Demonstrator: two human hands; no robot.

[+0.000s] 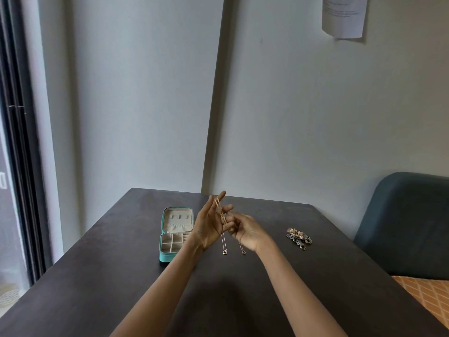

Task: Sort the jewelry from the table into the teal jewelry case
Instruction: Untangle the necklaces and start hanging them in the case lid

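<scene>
Gold necklace (222, 216) draped over straight-fingered left hand (210, 226), right hand (245, 229) pinching it, teal jewelry case (175, 233) lying unzipped, no legible writing.

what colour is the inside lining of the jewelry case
Cream or beige inside the teal jewelry case, seen in the head view, the only one.

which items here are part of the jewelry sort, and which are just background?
Part of the job:
- teal jewelry case, open on the table
- gold chain draped over the left hand, right hand pinching it
- jewelry pile on the table, to the right

Background:
- dark table
- blue chair
- paper on the wall
- window frame
</scene>
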